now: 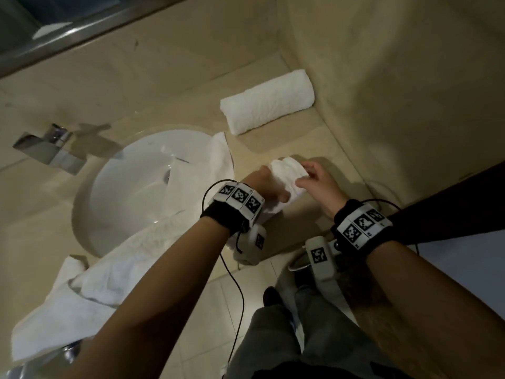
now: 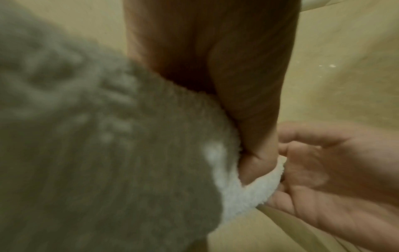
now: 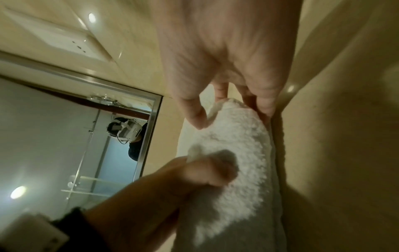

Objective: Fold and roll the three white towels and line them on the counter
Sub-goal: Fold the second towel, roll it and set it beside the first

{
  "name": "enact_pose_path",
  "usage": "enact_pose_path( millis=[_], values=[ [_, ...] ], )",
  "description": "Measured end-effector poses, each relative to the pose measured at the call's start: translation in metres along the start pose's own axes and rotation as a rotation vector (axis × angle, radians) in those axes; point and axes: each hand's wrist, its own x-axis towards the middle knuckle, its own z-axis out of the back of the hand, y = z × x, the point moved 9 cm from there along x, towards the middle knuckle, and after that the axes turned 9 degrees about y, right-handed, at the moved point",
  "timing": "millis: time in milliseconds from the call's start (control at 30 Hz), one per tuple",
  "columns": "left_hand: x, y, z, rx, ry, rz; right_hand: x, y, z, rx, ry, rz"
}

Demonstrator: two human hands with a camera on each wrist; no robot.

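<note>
The left hand point(image 1: 269, 184) is curled over the near end of a half-rolled white towel point(image 1: 287, 177), its fingers clenched around the terry. At the far end, the roll is pinched by the right hand point(image 1: 317, 181) between thumb and fingertips point(image 3: 197, 119), as the right wrist view shows most plainly. The towel is held at the centre of the head view, on the beige counter point(image 1: 276, 233), with its unrolled tail trailing back under the left wrist.

The cloth is judged light, soft and limp, with a looped pile that should grip rather than slip; no shape will be kept unless the roll is held snug. It is best taken at both ends at once, so the layers stay even and do not telescope. The surface looks thick, fluffy and plain white, unmarked.

Above the hands, in the upper right of the head view, a finished rolled towel point(image 1: 267, 103) lies against the wall. At the lower left, a third towel point(image 1: 90, 294) is draped loosely across the rim of the white sink point(image 1: 131, 170).
</note>
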Motion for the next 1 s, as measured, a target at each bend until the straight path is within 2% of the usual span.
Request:
enact_pose_path(
  millis=[133,267,367,433,533,700,767,833,900,1000],
  values=[
    [0.002,-0.005,0.0,0.023,-0.018,0.008,0.007,0.002,-0.003,0.039,0.086,-0.008],
    [0.0,-0.013,0.012,0.012,-0.099,-0.07,0.01,0.031,0.003,-0.005,0.126,0.137],
    [-0.013,-0.017,0.023,-0.127,-0.044,-0.129,0.006,0.052,-0.003,-0.045,0.192,0.258],
    [-0.016,-0.01,0.03,-0.189,-0.052,-0.121,0.006,0.059,-0.007,-0.07,0.192,0.307],
    [-0.019,-0.008,0.037,-0.277,-0.112,-0.177,0.009,0.061,-0.012,-0.032,0.16,0.319],
    [-0.018,-0.005,0.032,-0.566,-0.127,-0.13,0.017,0.071,-0.011,0.011,0.137,0.312],
    [-0.016,-0.003,0.025,-0.79,-0.098,-0.115,0.022,0.071,-0.009,0.064,0.155,0.276],
    [-0.014,-0.004,0.016,-0.968,-0.04,-0.12,0.034,0.052,-0.011,0.181,0.215,0.113],
    [-0.015,0.0,0.011,-1.072,-0.025,-0.089,0.041,0.031,-0.017,0.281,0.298,-0.065],
    [-0.015,0.011,0.009,-1.141,-0.051,-0.045,0.034,0.028,-0.034,0.333,0.477,-0.134]
  ],
)
